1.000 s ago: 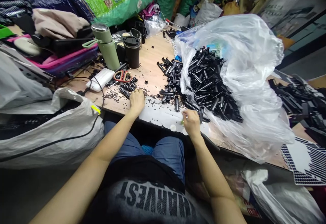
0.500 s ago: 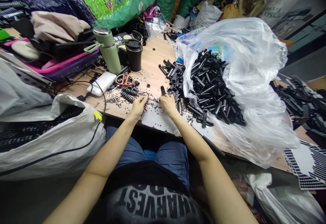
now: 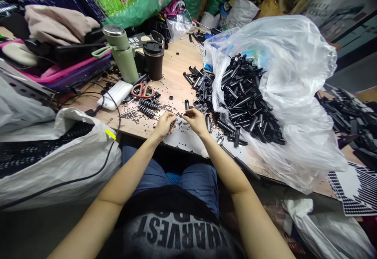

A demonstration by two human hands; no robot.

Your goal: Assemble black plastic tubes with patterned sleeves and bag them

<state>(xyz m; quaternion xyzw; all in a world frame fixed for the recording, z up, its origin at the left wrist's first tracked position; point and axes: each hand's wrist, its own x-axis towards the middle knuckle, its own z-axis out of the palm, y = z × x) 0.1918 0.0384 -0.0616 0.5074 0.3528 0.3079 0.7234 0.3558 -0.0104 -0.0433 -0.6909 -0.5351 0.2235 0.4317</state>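
My left hand (image 3: 165,126) is closed round a dark piece with white dots (image 3: 172,124), mostly hidden by the fingers. To its right, my right hand (image 3: 196,122) has thumb and fingertips pinched together close to the left fingertips; whatever lies between them is too small to make out. Small dark beads (image 3: 184,132) are scattered on a pale sheet (image 3: 176,141) under both hands. Several black-and-white dotted rolls (image 3: 146,111) lie left of my left hand. A black tube-like piece (image 3: 187,104) stands just beyond my right hand.
Red-handled scissors (image 3: 142,90), a white power bank (image 3: 114,95), a green flask (image 3: 123,61) and a dark cup (image 3: 153,63) stand or lie at the left. At the right, a clear plastic bag (image 3: 297,70) holds black plastic pieces (image 3: 241,98). A metal-headed tool (image 3: 228,149) lies near the table edge.
My right hand has lifted slightly from the beads and its fingertips have moved nearer the left ones. My left hand has shifted a little to the right, still holding the dotted piece.
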